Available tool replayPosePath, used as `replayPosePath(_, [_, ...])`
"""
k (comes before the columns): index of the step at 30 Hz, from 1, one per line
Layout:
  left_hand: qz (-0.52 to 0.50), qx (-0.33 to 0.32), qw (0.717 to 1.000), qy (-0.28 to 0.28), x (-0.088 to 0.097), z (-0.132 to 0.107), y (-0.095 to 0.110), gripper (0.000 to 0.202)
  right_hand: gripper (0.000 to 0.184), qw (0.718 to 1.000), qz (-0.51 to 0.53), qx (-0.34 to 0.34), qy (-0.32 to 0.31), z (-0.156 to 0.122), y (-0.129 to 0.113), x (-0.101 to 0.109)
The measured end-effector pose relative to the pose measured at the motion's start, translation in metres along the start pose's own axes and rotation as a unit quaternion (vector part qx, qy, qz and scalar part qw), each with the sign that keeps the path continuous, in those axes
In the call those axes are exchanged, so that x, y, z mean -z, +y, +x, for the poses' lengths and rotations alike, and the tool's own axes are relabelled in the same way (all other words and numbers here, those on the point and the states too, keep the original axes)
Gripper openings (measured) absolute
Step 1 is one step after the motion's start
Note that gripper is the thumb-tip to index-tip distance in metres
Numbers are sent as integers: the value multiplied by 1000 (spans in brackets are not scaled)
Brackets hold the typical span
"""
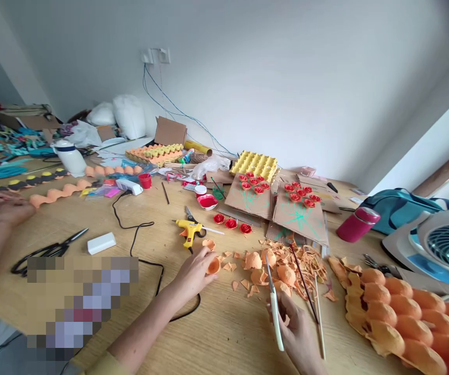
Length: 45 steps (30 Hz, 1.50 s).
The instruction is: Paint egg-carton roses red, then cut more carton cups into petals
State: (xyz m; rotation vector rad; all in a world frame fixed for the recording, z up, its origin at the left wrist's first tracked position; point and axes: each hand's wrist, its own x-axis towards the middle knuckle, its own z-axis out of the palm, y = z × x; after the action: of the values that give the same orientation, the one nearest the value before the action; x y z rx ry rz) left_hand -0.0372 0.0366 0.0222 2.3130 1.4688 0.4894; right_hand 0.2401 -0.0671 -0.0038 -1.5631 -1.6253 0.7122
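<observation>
My left hand has its thumb and fingers around a small orange egg-carton cup, low over the table. Just beyond the fingertips is another orange cup. In my right hand is a pair of scissors with white handles, its blades pointing away from me and looking nearly closed. Several cut cups and a heap of torn carton scraps lie beyond the blades. An orange egg carton sits at the right.
A yellow glue gun, red paper roses and cardboard panels with roses stand beyond. Sticks lie right of my hand. A fan and pink bottle are rightward. Another person's hands are at far left, near black scissors.
</observation>
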Motion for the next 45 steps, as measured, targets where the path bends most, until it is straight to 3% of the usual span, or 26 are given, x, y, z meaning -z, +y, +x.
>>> replayPosePath(9, [32, -13, 999, -12, 5, 11, 15, 35, 36, 999, -23, 32, -6, -2, 21, 0])
replayPosePath(16, [68, -55, 996, 14, 14, 89, 35, 38, 35, 998, -14, 53, 5, 1, 9, 2])
replayPosePath(19, [88, -54, 995, 1, 8, 118, 36, 30, 33, 998, -14, 54, 28, 3, 5, 4])
replayPosePath(22, [106, -48, 993, -25, -3, 130, 33, 30, 32, 998, -22, 55, 32, 4, 5, 5])
replayPosePath(26, [112, -35, 992, -45, -12, 130, 26, 32, 34, 998, -36, 51, 32, 4, 4, 4])
replayPosePath(30, [85, -39, 995, -20, -10, 119, 31, 46, 34, 997, -43, 52, 35, 3, 3, 4])
replayPosePath(33, [38, -78, 996, -12, -13, 102, 42, 54, 33, 998, -33, 49, 28, 2, 6, 4])
replayPosePath(37, [-52, -155, 985, -58, -30, 81, 54, 56, 33, 999, -22, 39, 20, 3, 7, 4])
replayPosePath(40, [-113, -168, 977, -70, -44, 75, 56, 60, 34, 999, -19, 42, 27, 3, 3, 3])
replayPosePath(45, [-227, -128, 965, -13, -52, 69, 54, 53, 37, 998, -14, 48, 42, 4, -1, 2])
